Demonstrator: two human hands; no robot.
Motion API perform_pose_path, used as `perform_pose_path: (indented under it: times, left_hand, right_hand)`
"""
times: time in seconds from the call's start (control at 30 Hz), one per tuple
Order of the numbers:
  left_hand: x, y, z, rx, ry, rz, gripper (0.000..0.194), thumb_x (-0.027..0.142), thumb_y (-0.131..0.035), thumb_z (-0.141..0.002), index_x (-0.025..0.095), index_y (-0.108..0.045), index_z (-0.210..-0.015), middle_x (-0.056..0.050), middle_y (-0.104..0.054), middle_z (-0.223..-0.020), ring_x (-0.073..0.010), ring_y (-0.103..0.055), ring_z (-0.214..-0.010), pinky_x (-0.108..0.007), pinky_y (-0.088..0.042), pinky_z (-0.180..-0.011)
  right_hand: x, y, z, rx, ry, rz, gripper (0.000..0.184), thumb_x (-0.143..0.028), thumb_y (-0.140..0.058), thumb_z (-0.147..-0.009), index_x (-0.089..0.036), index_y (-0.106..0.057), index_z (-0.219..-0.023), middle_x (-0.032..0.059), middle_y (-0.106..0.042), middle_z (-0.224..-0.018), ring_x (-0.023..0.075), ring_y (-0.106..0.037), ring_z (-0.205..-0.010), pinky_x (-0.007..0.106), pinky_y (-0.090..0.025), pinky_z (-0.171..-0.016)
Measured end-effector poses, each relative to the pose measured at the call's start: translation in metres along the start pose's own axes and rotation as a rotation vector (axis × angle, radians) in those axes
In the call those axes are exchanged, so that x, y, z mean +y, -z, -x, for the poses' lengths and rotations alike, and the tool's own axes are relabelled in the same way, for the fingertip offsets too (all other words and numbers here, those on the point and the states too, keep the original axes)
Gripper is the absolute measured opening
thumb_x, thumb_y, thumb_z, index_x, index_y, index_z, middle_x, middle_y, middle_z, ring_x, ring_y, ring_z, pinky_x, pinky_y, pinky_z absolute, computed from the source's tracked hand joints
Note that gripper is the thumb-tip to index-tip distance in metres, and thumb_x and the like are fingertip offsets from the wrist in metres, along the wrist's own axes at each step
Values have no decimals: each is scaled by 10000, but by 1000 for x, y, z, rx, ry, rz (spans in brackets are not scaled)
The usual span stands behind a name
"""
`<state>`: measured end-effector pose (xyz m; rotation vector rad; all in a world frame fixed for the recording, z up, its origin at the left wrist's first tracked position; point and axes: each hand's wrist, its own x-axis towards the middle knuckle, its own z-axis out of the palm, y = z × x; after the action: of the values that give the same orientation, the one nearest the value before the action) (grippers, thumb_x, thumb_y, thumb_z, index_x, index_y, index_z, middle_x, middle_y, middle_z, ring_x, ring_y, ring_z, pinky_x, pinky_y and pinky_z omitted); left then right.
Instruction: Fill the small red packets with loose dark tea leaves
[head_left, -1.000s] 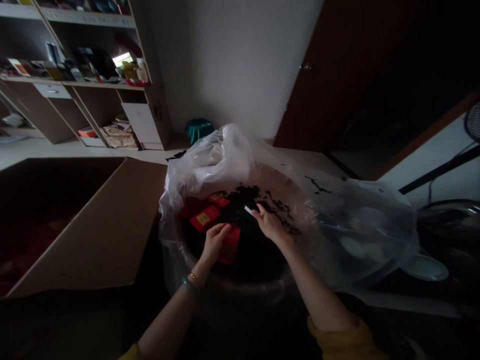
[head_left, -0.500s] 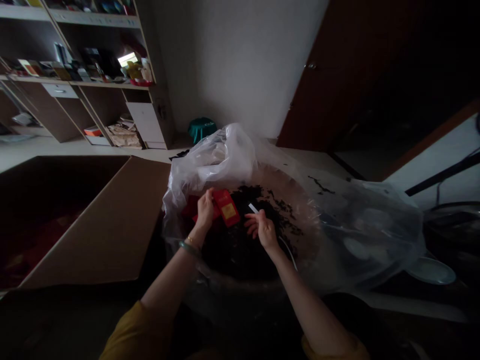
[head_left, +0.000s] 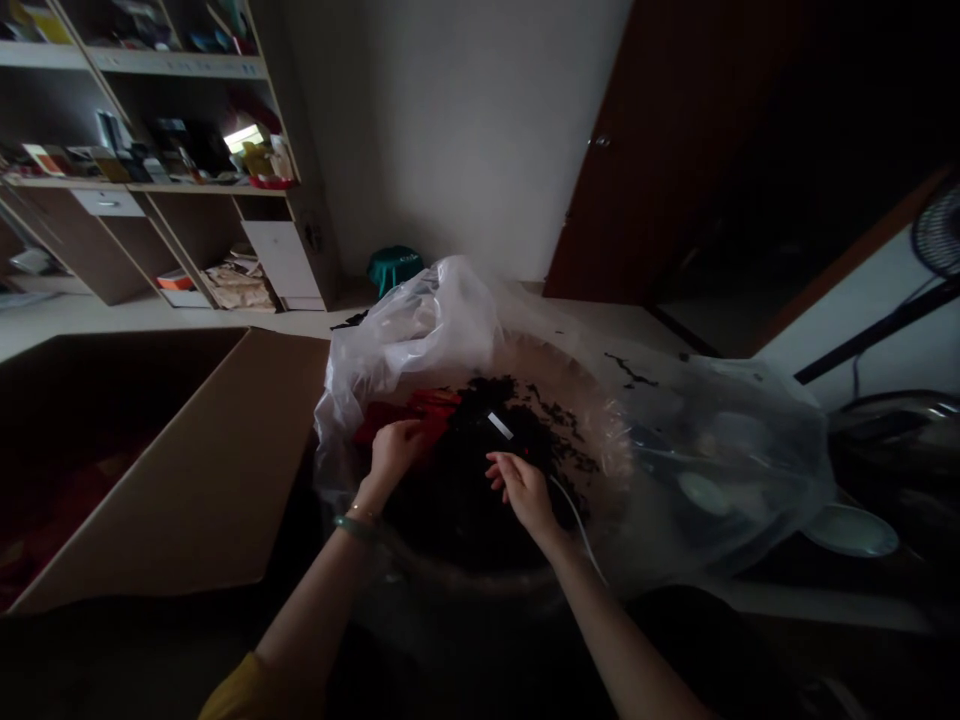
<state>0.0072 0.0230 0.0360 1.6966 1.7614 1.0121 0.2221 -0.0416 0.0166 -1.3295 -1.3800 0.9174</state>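
A large clear plastic bag (head_left: 465, 320) lies open in front of me, holding a dark heap of loose leaves (head_left: 480, 470). Several red packets (head_left: 420, 408) lie at the heap's left edge. My left hand (head_left: 394, 448) rests closed on those red packets. My right hand (head_left: 521, 490) hovers over the dark heap with fingers curled in a pinch; what it holds is too small to name. A small white strip (head_left: 499, 426) lies on the leaves just beyond my right fingers. A thin white cord (head_left: 581, 515) runs along my right wrist.
An open cardboard box (head_left: 187, 450) stands at my left. Shelves (head_left: 150, 180) with clutter line the back left wall. A green stool (head_left: 395, 268) sits by the wall. At right are a white plate (head_left: 851, 530), a fan (head_left: 937, 230) and a brown door (head_left: 660, 150).
My left hand has lowered the red packet it held up onto the pile of red packets. My right hand has drawn back slightly toward me, away from the white strip.
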Motion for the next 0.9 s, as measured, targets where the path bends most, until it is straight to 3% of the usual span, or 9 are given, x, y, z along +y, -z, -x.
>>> perform_pose_path:
  times: [0.1, 0.17, 0.23, 0.4, 0.47, 0.57, 0.67, 0.8, 0.9]
  left_hand:
    - [5, -4, 15, -22, 18, 268, 181, 278, -712, -631, 195, -760, -785, -55, -742, -752, -238, -665, -704, -326, -506, -686]
    - [9, -8, 30, -52, 63, 380, 222, 320, -738, -599, 183, -763, -772, -44, -739, -705, -225, -664, -648, -313, -519, -629]
    - [16, -11, 43, -76, 103, 451, 254, 334, -755, -571, 168, -764, -763, -44, -740, -696, -218, -668, -638, -298, -529, -609]
    - [26, -17, 57, -88, 185, 554, 321, 365, -778, -544, 129, -758, -761, -58, -740, -699, -207, -673, -616, -280, -539, -574]
    - [26, -19, 58, -91, 204, 585, 328, 371, -777, -551, 122, -755, -763, -63, -738, -693, -207, -674, -612, -279, -541, -567]
    - [23, -21, 59, -104, 191, 541, 302, 362, -760, -588, 129, -757, -779, -62, -740, -706, -214, -683, -645, -284, -548, -596]
    - [23, -17, 58, -121, 110, 398, 226, 318, -747, -622, 150, -760, -773, -53, -747, -737, -221, -692, -699, -297, -553, -659]
    - [26, -4, 54, -79, -70, 185, 178, 261, -719, -681, 200, -757, -844, -43, -754, -828, -217, -690, -770, -317, -543, -739]
    - [26, 2, 52, 13, -183, 121, 206, 254, -725, -689, 219, -744, -891, -37, -749, -893, -206, -681, -818, -311, -532, -778]
  right_hand:
    - [-5, -11, -2, 87, 238, 142, 441, -453, -470, -883, -179, -580, -1210, 137, -663, -1072, 222, -643, -886, 323, -552, -646]
    - [-10, -18, -4, 115, 406, 251, 439, -372, -491, -891, -198, -520, -1293, 141, -608, -1201, 249, -586, -1063, 392, -537, -824]
    - [-15, -24, -5, 140, 540, 365, 426, -309, -493, -903, -212, -501, -1318, 129, -608, -1197, 255, -556, -1110, 438, -493, -921]
    - [-17, -27, -1, 270, 758, 522, 437, -206, -495, -914, -209, -459, -1349, 117, -615, -1174, 236, -560, -1072, 423, -506, -902]
    - [-18, -26, 2, 314, 792, 548, 371, -192, -512, -905, -212, -529, -1275, 116, -606, -1177, 236, -544, -1089, 421, -502, -901]
    - [-22, -23, 4, 360, 793, 569, 128, -221, -562, -881, -197, -664, -955, 105, -637, -976, 225, -564, -948, 394, -512, -811]
    - [-27, -19, 0, 241, 769, 564, 176, -243, -566, -877, -193, -621, -717, 59, -610, -736, 191, -551, -768, 338, -501, -721]
    - [-30, -13, -9, 82, 529, 437, 172, -276, -551, -865, -199, -586, -716, 32, -612, -680, 172, -574, -693, 293, -487, -682]
    - [-31, -8, -10, 19, 284, 178, 187, -353, -526, -865, -189, -605, -827, 41, -664, -750, 172, -625, -684, 284, -497, -658]
